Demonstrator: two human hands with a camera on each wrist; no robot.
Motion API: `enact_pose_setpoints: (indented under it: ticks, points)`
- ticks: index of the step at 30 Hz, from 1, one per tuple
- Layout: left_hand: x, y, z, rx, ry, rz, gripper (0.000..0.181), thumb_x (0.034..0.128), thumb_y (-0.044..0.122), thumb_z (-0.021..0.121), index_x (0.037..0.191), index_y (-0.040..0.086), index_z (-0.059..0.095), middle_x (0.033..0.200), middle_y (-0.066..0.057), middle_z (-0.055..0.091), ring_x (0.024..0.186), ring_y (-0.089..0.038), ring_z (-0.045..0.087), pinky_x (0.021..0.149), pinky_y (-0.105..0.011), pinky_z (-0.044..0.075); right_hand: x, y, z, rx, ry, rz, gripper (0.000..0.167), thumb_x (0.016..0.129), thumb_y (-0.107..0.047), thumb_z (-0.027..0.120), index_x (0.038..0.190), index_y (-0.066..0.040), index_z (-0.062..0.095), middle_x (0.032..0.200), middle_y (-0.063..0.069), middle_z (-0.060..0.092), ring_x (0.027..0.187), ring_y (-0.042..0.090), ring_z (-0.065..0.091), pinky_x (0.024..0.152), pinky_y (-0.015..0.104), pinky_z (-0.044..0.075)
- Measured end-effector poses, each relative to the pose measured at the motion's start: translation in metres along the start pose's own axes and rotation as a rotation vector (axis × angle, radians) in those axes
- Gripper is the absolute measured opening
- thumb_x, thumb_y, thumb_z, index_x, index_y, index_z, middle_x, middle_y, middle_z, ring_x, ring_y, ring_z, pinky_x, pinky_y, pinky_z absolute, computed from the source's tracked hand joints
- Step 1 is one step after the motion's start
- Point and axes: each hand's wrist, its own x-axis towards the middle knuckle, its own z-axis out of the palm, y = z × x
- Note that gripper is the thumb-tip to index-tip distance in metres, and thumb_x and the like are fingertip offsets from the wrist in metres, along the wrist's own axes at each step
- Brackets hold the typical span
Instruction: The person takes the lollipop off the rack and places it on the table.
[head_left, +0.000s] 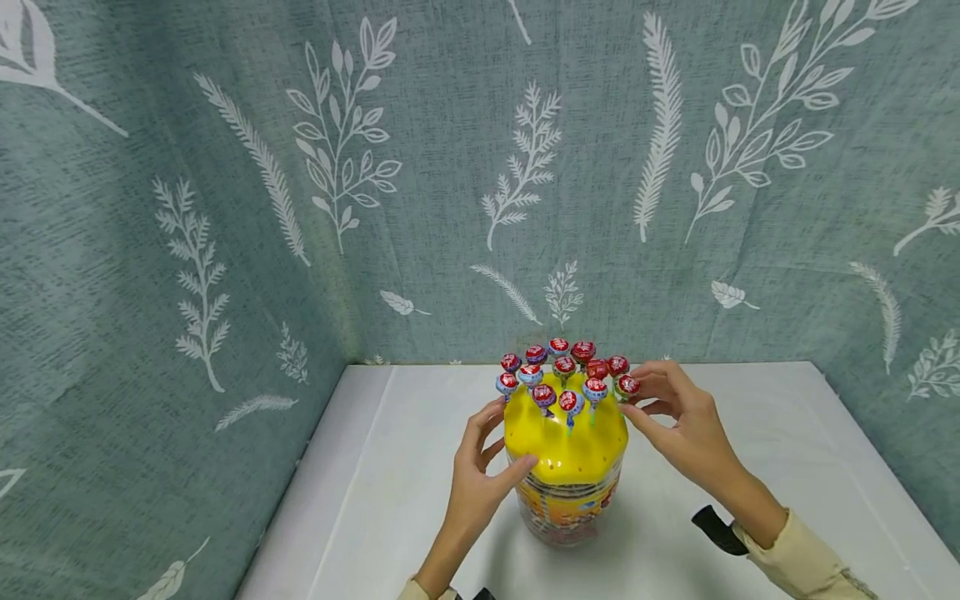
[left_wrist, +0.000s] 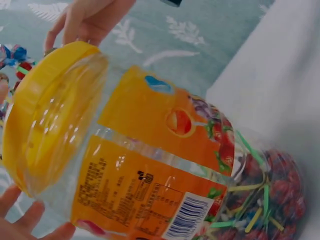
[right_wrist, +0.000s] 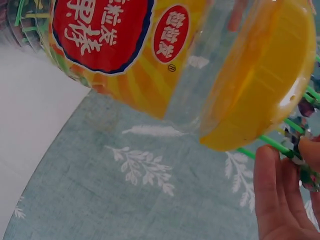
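Note:
A clear jar (left_wrist: 150,165) with an orange label and a yellow lid (head_left: 566,446) stands upright, with wrapped lollipops inside its bottom. Many lollipops (head_left: 567,402) with red, blue and purple wrappers stick up from the lid on thin sticks. The left hand (head_left: 480,475) rests round the lid's left side, thumb on its front edge. At the lid's right edge the right hand (head_left: 682,421) pinches a lollipop (head_left: 627,385) just below its wrapped head; in the right wrist view its green stick (right_wrist: 276,145) reaches the yellow lid.
The jar stands on a white table (head_left: 397,467). Behind and to the left hangs a green-grey cloth (head_left: 442,167) with white leaf patterns. Dark bands (head_left: 718,530) show at the wrists beside cream sleeves (head_left: 798,554).

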Motion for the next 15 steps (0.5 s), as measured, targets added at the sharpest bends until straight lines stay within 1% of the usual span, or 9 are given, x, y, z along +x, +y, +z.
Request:
enact_pose_setpoints:
  ticks: [2,5,8,10,12,14,15]
  points:
    - [0.000,0.007,0.002,0.000,0.011,-0.007,0.062,0.0795,0.009,0.075,0.134,0.012,0.045,0.141,-0.001,0.043,0.129,-0.025,0.040,0.099,-0.049,0.039,0.002,0.000,0.002,0.009,0.011,-0.015,0.049,0.070,0.014,0.075,0.111,-0.003,0.055,0.095,0.005,0.065,0.083,0.008,0.062,0.066,0.015,0.052]
    - [-0.001,0.017,0.004,-0.002,0.016,0.008,0.060,0.0792,0.006,0.074,0.132,0.005,0.046,0.140,-0.006,0.044,0.127,-0.029,0.041,0.098,-0.048,0.041,0.006,-0.002,-0.002,0.040,0.038,-0.029,0.047,0.070,0.016,0.073,0.110,-0.001,0.055,0.092,0.007,0.065,0.082,0.006,0.063,0.065,0.015,0.052]
    - [-0.001,0.003,0.005,-0.010,0.022,0.023,0.060,0.0795,0.006,0.074,0.133,0.009,0.046,0.141,-0.004,0.043,0.127,-0.026,0.042,0.098,-0.046,0.041,0.011,-0.004,-0.011,0.068,0.052,-0.006,0.045,0.072,0.016,0.072,0.111,0.001,0.054,0.092,0.009,0.065,0.081,0.005,0.063,0.064,0.017,0.053]
    - [-0.001,-0.007,0.005,-0.012,0.030,0.027,0.060,0.0795,0.007,0.075,0.133,0.013,0.047,0.142,-0.002,0.042,0.127,-0.024,0.041,0.099,-0.045,0.041,0.014,0.001,-0.017,0.088,0.041,0.029,0.043,0.075,0.014,0.071,0.112,0.002,0.052,0.091,0.011,0.065,0.079,0.007,0.064,0.062,0.021,0.055]
    - [-0.001,-0.017,0.005,-0.011,0.040,0.022,0.061,0.0799,0.009,0.075,0.133,0.018,0.047,0.142,0.002,0.041,0.128,-0.021,0.041,0.100,-0.044,0.040,0.014,0.011,-0.020,0.084,0.024,0.085,0.041,0.077,0.010,0.071,0.112,0.001,0.051,0.090,0.013,0.065,0.076,0.011,0.065,0.059,0.025,0.055]
    - [-0.001,-0.021,0.006,-0.010,0.047,0.033,0.060,0.0806,0.010,0.074,0.133,0.019,0.047,0.143,0.002,0.041,0.128,-0.021,0.041,0.099,-0.042,0.041,0.012,0.027,-0.020,0.081,0.002,0.160,0.039,0.080,0.005,0.071,0.112,0.001,0.051,0.088,0.015,0.064,0.071,0.014,0.065,0.055,0.027,0.055]
    - [-0.001,-0.023,0.006,-0.012,0.050,0.037,0.060,0.0808,0.011,0.074,0.133,0.020,0.047,0.143,0.003,0.041,0.128,-0.020,0.041,0.099,-0.042,0.042,0.010,0.036,-0.019,0.080,-0.014,0.211,0.038,0.081,0.002,0.071,0.113,0.001,0.051,0.087,0.016,0.064,0.070,0.016,0.065,0.055,0.028,0.055]
